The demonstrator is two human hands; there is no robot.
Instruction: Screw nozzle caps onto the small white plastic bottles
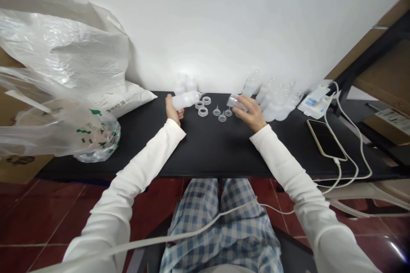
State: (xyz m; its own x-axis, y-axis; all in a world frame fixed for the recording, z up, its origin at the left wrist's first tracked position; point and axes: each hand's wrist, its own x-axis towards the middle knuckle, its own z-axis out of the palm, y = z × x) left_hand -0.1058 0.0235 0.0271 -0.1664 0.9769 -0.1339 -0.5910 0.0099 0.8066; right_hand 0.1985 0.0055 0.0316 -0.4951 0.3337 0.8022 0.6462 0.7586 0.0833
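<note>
My left hand [173, 111] is closed around a frosted white baby bottle [186, 100], tilted nearly flat with its neck to the right. In my right hand [251, 113] is a clear plastic bottle cap [233, 101], pinched by the fingers and slightly blurred. Between the hands lie several clear collar rings [203, 111]. Beside them, several clear teats [222, 117] rest on the black table, tips up. A group of bottles with clear domed caps [276, 104] stands just right of my right hand. Behind the held bottle, more frosted bottles [185, 81] are partly hidden.
Large white plastic bags [70, 51] and a clear printed bag [96, 132] crowd the left end of the black table [211, 153]. To the right are a white packet [315, 102] and a phone [326, 140] with white cables. A white cable crosses my lap.
</note>
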